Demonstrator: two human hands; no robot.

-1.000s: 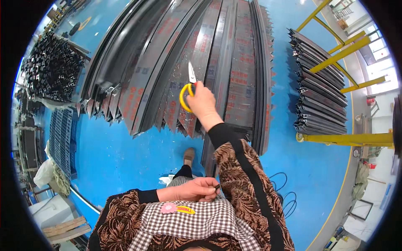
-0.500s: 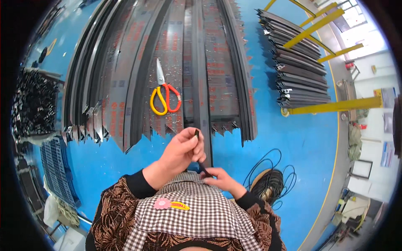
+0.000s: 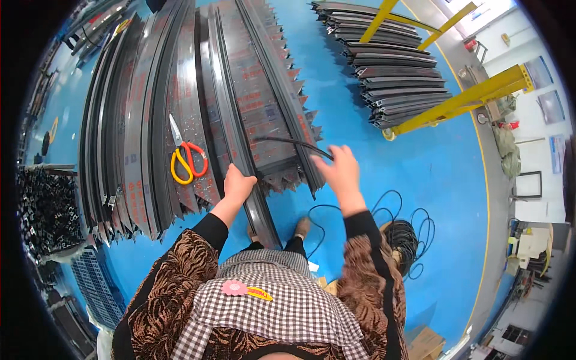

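Note:
My left hand [image 3: 238,183] is closed round the edge of a long dark profile [image 3: 230,123], which runs from the far side toward my lap. In front of me to the right, my right hand [image 3: 340,177] pinches the end of a thin black rubber strip [image 3: 288,141]. The strip bends leftward over the profiles, its far end lying near the one my left hand grips. To the left of my left hand, scissors [image 3: 192,162] with one yellow and one red handle rest on the stacked profiles, blades pointing away.
Several long dark profiles [image 3: 137,114] with jagged ends cover the bench. A yellow-framed rack [image 3: 456,107] holds more profiles at the right. A coil of black strip [image 3: 403,238] lies on the blue floor, with loose loops. A cardboard box [image 3: 425,344] and blue pallet [image 3: 96,282] stand lower down.
My hands have parted from close together before my lap. The left moved onto the profile; the right swung forward and right with the strip. The view has shifted.

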